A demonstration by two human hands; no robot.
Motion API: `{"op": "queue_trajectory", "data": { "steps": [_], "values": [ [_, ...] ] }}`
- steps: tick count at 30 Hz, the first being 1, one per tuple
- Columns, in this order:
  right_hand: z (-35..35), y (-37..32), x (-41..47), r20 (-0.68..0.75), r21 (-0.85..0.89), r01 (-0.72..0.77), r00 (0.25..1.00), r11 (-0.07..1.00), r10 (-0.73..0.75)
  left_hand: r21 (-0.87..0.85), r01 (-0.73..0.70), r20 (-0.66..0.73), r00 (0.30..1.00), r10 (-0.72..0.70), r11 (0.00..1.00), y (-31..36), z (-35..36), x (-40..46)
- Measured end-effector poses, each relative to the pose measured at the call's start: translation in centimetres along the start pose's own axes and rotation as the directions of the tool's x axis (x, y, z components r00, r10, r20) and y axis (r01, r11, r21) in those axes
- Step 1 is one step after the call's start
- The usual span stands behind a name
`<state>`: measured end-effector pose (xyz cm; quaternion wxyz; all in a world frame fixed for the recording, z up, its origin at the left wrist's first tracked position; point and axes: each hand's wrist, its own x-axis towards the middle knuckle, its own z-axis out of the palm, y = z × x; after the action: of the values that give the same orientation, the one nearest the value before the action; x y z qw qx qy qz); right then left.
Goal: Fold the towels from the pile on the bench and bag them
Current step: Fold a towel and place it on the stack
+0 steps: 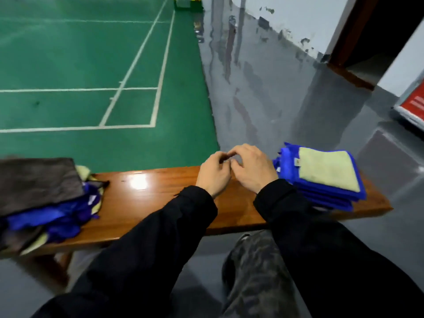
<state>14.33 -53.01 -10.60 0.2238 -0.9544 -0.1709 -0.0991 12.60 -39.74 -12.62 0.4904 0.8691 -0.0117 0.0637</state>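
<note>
Glossy brown wood makes up the worktop (160, 191), which runs across the view at the edge of a green court floor (91, 53). On its left end lies the unfolded pile (52, 203): crumpled blue towels with a dark grey cloth spread over the top and pale yellow edges showing. On its right end sits the folded stack (325, 180), blue towels squared up with a pale yellow face uppermost.

Between the 2 heaps, both hands hover together over the bare middle of the worktop. The left hand (213, 173) and the right hand (252, 168) have their fingers loosely curled, fingertips almost meeting, and neither holds a towel as far as I can tell.

This looks like the gap between towels: 1 is stacked and none is taken up. The next move likely calls for a reach left to draw a single towel clear of the tangle. No bag is in view.
</note>
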Motion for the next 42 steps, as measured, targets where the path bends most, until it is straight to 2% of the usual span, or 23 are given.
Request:
{"op": "queue_trajectory", "data": {
  "steps": [6,8,10,12,14,15,17,19,23,25,28,30,32,33,35,36,38,40,42],
  "values": [
    [8.4,-11.3,-0.1,0.215,0.118,0.207,0.949,0.971,-0.229,0.101,0.19,-0.094,0.979,-0.18,0.977,-10.0,-11.5,-5.8],
    [10.6,-15.0,-0.8,0.259,0.179,0.28,0.911,0.943,-0.32,0.135,0.265,-0.216,0.948,-0.233,0.955,-12.8,-15.9,-8.4],
    [12.2,-18.3,-1.5,0.291,0.233,0.336,0.871,0.913,-0.395,0.263,0.349,-0.383,0.893,-0.235,0.899,-15.5,-20.8,-10.4],
    [13.2,-20.3,-2.0,0.311,0.255,0.369,0.844,0.894,-0.437,0.484,0.434,-0.462,0.864,-0.199,0.76,-17.7,-25.1,-11.4],
    [13.7,-21.1,-2.4,0.336,0.254,0.376,0.83,0.891,-0.446,0.725,0.467,-0.43,0.881,-0.198,0.506,-19.2,-28.4,-12.0],
    [13.8,-21.1,-2.6,0.354,0.246,0.377,0.822,0.893,-0.445,0.802,0.453,-0.405,0.891,-0.203,0.389,-19.9,-29.6,-12.3],
    [13.9,-20.8,-2.9,0.383,0.232,0.377,0.812,0.897,-0.44,0.877,0.418,-0.373,0.903,-0.213,0.239,-21.2,-31.2,-12.8],
    [13.8,-20.2,-2.9,0.399,0.213,0.368,0.813,0.905,-0.424,0.907,0.385,-0.349,0.914,-0.207,0.169,-22.5,-32.3,-13.0],
    [13.3,-19.2,-2.3,0.413,0.176,0.337,0.828,0.925,-0.38,0.947,0.304,-0.281,0.94,-0.192,0.102,-23.9,-33.4,-13.2],
    [13.3,-19.2,-2.1,0.416,0.176,0.326,0.83,0.929,-0.37,0.955,0.279,-0.256,0.948,-0.187,0.105,-24.0,-33.5,-13.0],
    [13.1,-19.8,-2.1,0.423,0.206,0.318,0.824,0.926,-0.377,0.939,0.292,-0.267,0.952,-0.151,0.182,-23.9,-33.9,-12.7],
    [12.8,-20.5,-2.2,0.408,0.243,0.318,0.824,0.916,-0.394,0.909,0.314,-0.312,0.949,-0.05,0.276,-23.4,-34.1,-12.8],
    [12.5,-21.6,-2.3,0.363,0.319,0.311,0.833,0.895,-0.419,0.901,0.274,-0.336,0.931,0.141,0.336,-21.5,-33.7,-12.7],
    [12.3,-22.4,-2.2,0.326,0.368,0.308,0.841,0.877,-0.432,0.906,0.205,-0.315,0.911,0.266,0.369,-20.0,-33.3,-12.4],
    [11.9,-24.2,-1.7,0.221,0.467,0.307,0.867,0.829,-0.446,0.897,-0.022,-0.225,0.838,0.498,0.442,-16.4,-32.2,-11.4],
    [11.7,-25.0,-1.4,0.168,0.512,0.307,0.88,0.802,-0.444,0.874,-0.134,-0.174,0.811,0.558,0.467,-14.7,-31.6,-10.9],
    [10.7,-26.1,-0.6,0.116,0.596,0.276,0.9,0.754,-0.42,0.823,-0.289,-0.067,0.805,0.59,0.489,-12.0,-30.3,-9.8],
    [9.2,-25.9,0.2,0.159,0.659,0.197,0.907,0.726,-0.39,0.78,-0.365,-0.004,0.809,0.588,0.508,-10.3,-28.9,-9.0],
    [8.0,-24.8,0.8,0.142,0.612,0.18,0.933,0.77,-0.33,0.725,-0.419,0.007,0.798,0.603,0.547,-9.1,-27.7,-8.4]
  ]
}}
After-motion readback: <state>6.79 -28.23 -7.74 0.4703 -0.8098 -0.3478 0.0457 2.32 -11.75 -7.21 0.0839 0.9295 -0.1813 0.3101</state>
